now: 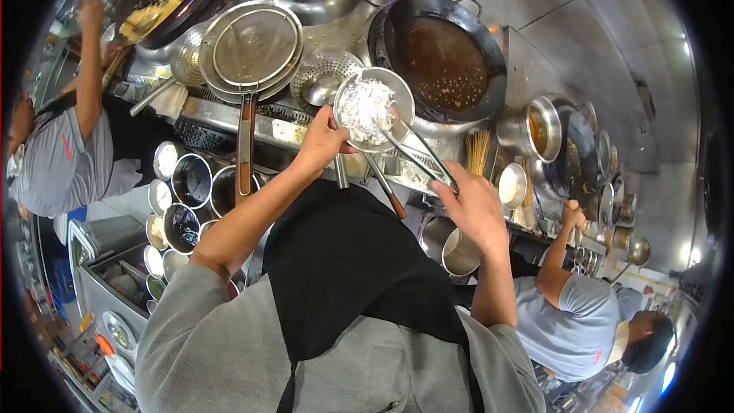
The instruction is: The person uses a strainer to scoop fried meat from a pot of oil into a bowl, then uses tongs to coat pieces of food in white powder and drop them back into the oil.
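Observation:
My left hand (321, 143) grips the rim of a small steel bowl (401, 96) filled with white shredded food (365, 108), held over the stove edge just in front of the big wok (442, 57) of brown sauce. My right hand (475, 205) holds long metal tongs (419, 151) whose tips reach into the white food in the bowl.
A wire strainer (252, 50) and perforated ladles (325, 76) rest on the stove. Steel seasoning pots (187, 183) line the counter at left. A person at left (69, 149) tosses a wok of yellow food (164, 0); another person at right (581, 313) works at more woks (569, 157).

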Tool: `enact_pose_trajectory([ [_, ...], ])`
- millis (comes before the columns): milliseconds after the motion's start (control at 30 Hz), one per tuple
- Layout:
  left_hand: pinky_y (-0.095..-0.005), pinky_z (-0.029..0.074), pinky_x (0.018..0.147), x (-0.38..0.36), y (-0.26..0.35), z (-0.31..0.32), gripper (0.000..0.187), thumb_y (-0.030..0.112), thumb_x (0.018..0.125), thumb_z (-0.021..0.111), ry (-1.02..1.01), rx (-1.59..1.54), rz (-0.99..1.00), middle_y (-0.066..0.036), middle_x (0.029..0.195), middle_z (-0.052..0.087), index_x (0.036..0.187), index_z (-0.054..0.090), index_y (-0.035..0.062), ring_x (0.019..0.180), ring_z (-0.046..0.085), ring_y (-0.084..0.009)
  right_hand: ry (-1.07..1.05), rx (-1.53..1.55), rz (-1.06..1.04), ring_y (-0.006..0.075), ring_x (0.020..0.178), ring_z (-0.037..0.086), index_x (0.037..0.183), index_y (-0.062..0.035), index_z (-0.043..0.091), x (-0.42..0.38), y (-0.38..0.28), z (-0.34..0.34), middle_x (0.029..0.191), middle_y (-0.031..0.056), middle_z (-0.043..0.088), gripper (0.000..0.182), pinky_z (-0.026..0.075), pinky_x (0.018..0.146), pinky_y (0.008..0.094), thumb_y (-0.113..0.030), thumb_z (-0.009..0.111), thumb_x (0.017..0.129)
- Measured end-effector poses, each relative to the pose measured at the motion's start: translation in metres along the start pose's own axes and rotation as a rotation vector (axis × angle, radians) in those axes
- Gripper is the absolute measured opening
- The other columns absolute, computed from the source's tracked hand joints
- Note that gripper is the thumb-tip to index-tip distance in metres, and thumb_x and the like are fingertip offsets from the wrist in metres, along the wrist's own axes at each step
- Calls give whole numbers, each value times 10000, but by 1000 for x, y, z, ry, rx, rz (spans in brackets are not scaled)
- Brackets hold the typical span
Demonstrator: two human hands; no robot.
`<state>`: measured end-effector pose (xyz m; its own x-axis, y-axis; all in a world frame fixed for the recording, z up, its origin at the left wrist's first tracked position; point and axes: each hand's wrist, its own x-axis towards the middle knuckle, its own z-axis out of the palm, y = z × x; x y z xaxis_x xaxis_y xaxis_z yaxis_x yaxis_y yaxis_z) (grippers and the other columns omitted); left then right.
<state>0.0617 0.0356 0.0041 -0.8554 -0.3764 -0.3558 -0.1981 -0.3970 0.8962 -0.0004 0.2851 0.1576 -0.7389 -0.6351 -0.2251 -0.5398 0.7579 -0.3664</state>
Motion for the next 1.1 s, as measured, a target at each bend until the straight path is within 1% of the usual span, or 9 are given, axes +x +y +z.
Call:
enact_pose_trajectory([
  [133,-317,602,650,3,-4,-6,301,-44,788,557,-27,-30,-7,-53,900,455,1061,436,-4,746,586,-169,76,-188,-111,400,805,631,988,-41,592,19,-6,22,850,184,659,228,486,701,489,-250,561,903],
  [300,-350,619,617,4,0,0,263,-72,778,543,56,-154,-50,-71,892,445,1004,421,-17,754,590,-201,-8,68,-61,378,738,635,1070,-66,663,13,-6,-38,813,201,652,266,496,676,431,-237,627,869],
  [400,-352,616,621,13,-10,8,269,-71,785,539,65,-208,-66,-94,923,456,1005,397,-13,776,601,-228,39,254,-146,90,711,514,1153,36,620,24,30,-63,751,42,637,360,461,646,284,-202,667,886],
  [533,-348,614,618,23,-27,22,243,-71,784,538,88,-227,-65,-105,917,454,955,380,-1,741,598,-234,51,325,-46,16,615,410,1111,1,659,46,34,-107,659,-74,533,314,311,530,208,-233,646,903],
  [633,-354,614,614,20,-39,28,255,-70,783,527,116,-232,-23,-105,922,449,986,381,-20,804,597,-244,104,-53,-28,273,677,589,1023,-41,663,81,45,-123,730,200,608,292,459,670,383,-277,606,862],
  [700,-337,602,631,1,-41,28,332,-51,808,501,111,-214,6,-134,1021,496,1121,398,-18,861,616,-247,229,-216,-151,333,833,649,1009,-47,675,117,66,-107,869,229,648,299,485,755,428,-290,608,848],
  [767,-318,599,643,-39,-30,31,396,-65,810,487,123,-306,-13,-153,1070,519,1192,388,-27,914,627,-263,94,-350,20,338,1007,633,1016,-56,682,165,78,-86,1017,216,657,323,487,866,448,-316,601,843],
  [900,-308,582,676,-141,0,49,452,-65,830,477,150,-374,-65,-166,1144,540,1267,371,-22,866,648,-256,152,-289,165,391,1076,597,1109,-37,632,218,111,-32,1110,231,639,388,474,932,458,-343,561,880],
  [1100,-265,534,605,-232,-5,86,504,-48,843,464,288,-430,-77,-188,1114,604,1332,350,-7,763,674,-262,470,-7,-31,419,1027,603,1162,2,608,177,135,-64,1037,278,640,480,477,872,462,-390,572,886],
])
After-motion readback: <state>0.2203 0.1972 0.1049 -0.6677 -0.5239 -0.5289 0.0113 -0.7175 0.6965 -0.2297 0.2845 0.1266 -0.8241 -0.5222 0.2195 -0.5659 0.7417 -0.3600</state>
